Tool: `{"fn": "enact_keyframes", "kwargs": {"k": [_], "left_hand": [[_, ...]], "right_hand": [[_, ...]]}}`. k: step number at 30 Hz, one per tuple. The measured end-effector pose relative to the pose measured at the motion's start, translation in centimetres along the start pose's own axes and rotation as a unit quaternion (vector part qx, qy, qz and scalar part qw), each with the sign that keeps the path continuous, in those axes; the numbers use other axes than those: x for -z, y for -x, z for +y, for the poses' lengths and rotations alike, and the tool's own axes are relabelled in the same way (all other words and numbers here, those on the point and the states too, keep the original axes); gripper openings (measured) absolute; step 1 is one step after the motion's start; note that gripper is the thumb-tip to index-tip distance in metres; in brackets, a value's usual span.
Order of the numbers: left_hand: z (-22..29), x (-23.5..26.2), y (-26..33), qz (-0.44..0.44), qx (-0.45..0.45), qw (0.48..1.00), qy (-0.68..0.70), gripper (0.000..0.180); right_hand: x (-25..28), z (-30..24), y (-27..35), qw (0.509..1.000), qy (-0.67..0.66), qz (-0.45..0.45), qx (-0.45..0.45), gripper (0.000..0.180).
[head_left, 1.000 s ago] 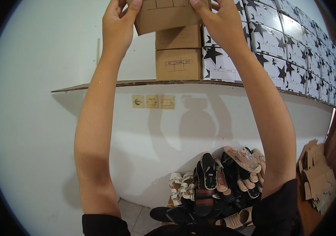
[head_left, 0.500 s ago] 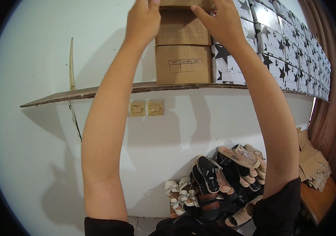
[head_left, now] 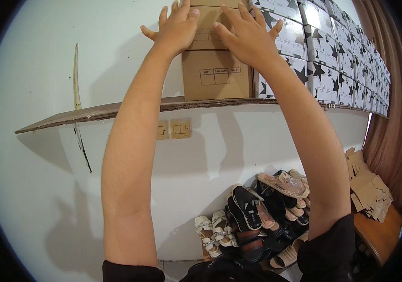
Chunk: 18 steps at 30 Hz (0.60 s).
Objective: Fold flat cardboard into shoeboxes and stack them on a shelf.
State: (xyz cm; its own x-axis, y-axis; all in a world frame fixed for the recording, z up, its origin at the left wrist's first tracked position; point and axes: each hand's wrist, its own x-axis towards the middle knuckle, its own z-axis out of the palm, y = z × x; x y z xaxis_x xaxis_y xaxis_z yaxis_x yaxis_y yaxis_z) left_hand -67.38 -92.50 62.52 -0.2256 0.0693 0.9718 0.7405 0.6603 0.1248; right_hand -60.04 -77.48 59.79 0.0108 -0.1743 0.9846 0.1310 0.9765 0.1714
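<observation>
Plain brown cardboard boxes are stacked on a wall shelf; the bottom box has a printed label grid on its front. Above it sits a second brown box, and part of a third box shows at the picture's top edge. My left hand is at the left side of the stack, fingers spread. Across from it, my right hand lies open at the front right of the upper boxes, with fingers apart. Neither hand is wrapped round anything; whether the fingertips touch cardboard is hard to tell.
White boxes with black stars fill the shelf to the right. Below lies a heap of sandals and shoes. Flattened cardboard rests on a wooden table near a brown curtain. Light switches sit under the shelf.
Both hands have come down slightly from the top box and their fingers have spread. The top box now sits on the stack, where a dark gap showed earlier. The view has shifted slightly.
</observation>
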Motion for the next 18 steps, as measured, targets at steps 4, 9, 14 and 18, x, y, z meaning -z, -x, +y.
{"fn": "enact_keyframes", "kwargs": {"k": [4,9,14,18], "left_hand": [[0.9,1.4,2.3,0.122,-0.079,0.989,0.009,0.050],[4.7,6.5,9.7,0.068,-0.306,0.948,-0.056,0.047],[7.0,5.8,21.5,-0.058,-0.464,0.883,-0.024,0.035],[6.0,5.5,28.4,-0.066,-0.604,0.794,-0.001,0.023]], "right_hand": [[2.6,-0.4,2.5,0.987,-0.049,0.132,0.072,0.049],[5.3,4.4,7.7,0.987,-0.023,0.130,0.090,0.041],[10.8,9.1,16.1,0.995,-0.042,0.086,0.001,0.041],[14.9,11.1,23.8,0.996,-0.029,0.042,-0.071,0.041]]}}
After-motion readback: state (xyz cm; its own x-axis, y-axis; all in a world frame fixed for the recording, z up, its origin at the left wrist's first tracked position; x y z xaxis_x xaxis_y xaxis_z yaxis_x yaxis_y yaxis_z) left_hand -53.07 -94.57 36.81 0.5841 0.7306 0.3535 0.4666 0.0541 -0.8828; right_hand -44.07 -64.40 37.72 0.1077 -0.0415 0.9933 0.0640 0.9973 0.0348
